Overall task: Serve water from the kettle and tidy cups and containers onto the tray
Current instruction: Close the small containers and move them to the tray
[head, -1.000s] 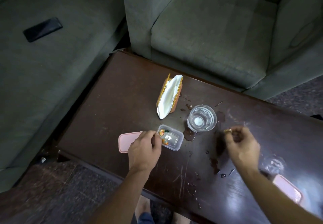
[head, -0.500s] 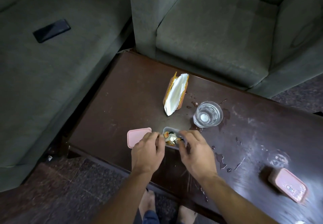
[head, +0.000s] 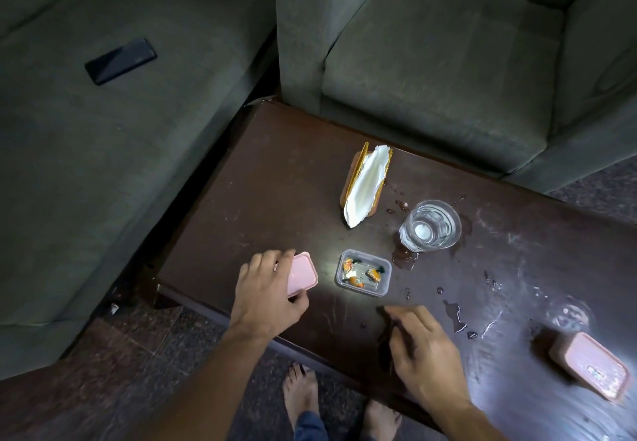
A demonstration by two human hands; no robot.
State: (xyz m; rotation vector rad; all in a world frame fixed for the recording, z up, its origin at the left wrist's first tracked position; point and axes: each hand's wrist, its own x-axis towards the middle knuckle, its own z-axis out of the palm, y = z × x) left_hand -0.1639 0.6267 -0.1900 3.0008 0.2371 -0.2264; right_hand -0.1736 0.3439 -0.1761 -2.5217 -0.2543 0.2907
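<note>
Gripping a pink lid point(head: 304, 273) between thumb and curled fingers, a person's left hand point(head: 263, 290) works at the near left corner of a dark wooden table point(head: 275, 172) flecked with spilled water. Far left, a black phone point(head: 120, 61) lies on a grey-green sofa point(head: 103, 165). Just right of the lid, apart from it, sits an uncovered clear container point(head: 364, 272) holding a few orange-wrapped pieces. Behind it stands a napkin holder point(head: 367, 189) with white napkins, and to its right a glass of water point(head: 431, 225) stands in a small puddle. The right hand point(head: 425, 349) hangs over the table's near edge, fingers loosely spread and holding nothing. Far right, a blurred second glass point(head: 568, 313) stands close behind a closed container with a pink lid point(head: 591, 366).
</note>
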